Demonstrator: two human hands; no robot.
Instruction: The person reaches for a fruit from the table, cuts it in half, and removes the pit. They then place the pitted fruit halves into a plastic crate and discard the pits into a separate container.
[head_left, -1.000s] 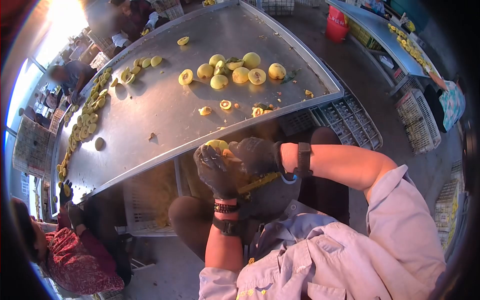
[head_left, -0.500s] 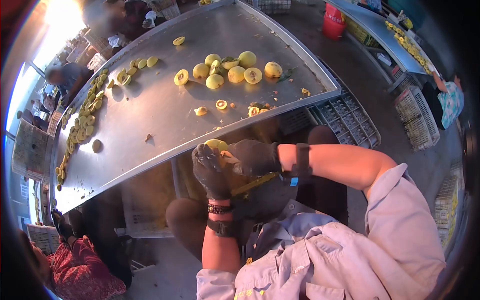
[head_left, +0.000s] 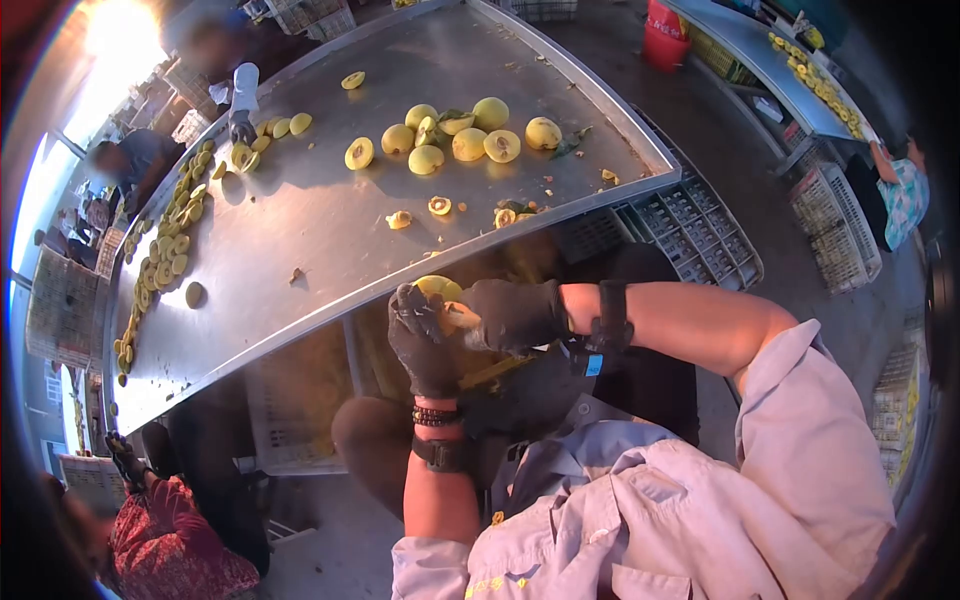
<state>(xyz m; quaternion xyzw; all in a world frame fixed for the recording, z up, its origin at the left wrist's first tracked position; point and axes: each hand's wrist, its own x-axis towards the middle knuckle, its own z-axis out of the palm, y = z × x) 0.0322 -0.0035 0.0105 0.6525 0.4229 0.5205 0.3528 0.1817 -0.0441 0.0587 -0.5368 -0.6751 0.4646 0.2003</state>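
Metal showed on the tabletop, whose near rim stood between the hands and roughly ten whole or cut fruits, with one leaf at their right. Three small scraps lay nearer; many slices lined the left, where one co-worker's hand reached. Below the rim, the left hand had fingers clamped on one yellow fruit; the right hand's curled beside it, their grip unclear.
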